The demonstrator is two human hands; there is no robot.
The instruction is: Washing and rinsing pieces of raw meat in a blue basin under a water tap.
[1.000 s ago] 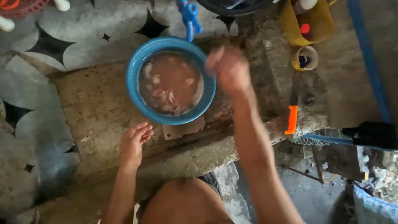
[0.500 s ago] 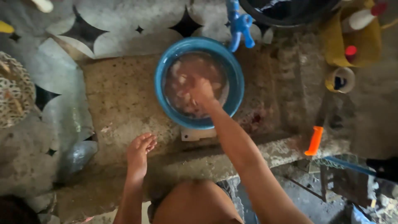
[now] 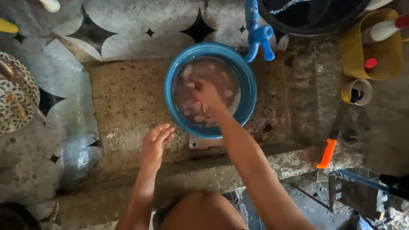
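Since half a second ago the right hand [image 3: 203,94] has sunk deeper into the blue bowl [image 3: 249,91], fingers curled among pale meat pieces [image 3: 187,71] under cloudy, reddish-brown water; whether it grips 1 piece I cannot tell. Open, with fingers loosely spread, the left hand [image 3: 155,142] rests on the rough, speckled concrete slab [image 3: 123,102] just beside the bowl's near rim. Rinsing the pieces looks to be the step in hand, and the next move would seem to call for a gentle stir so murky water stays inside the smooth round bowl. An orange-handled knife [image 3: 327,153] lies well apart, and a blue plastic tap [image 3: 257,34] stands behind the bowl.
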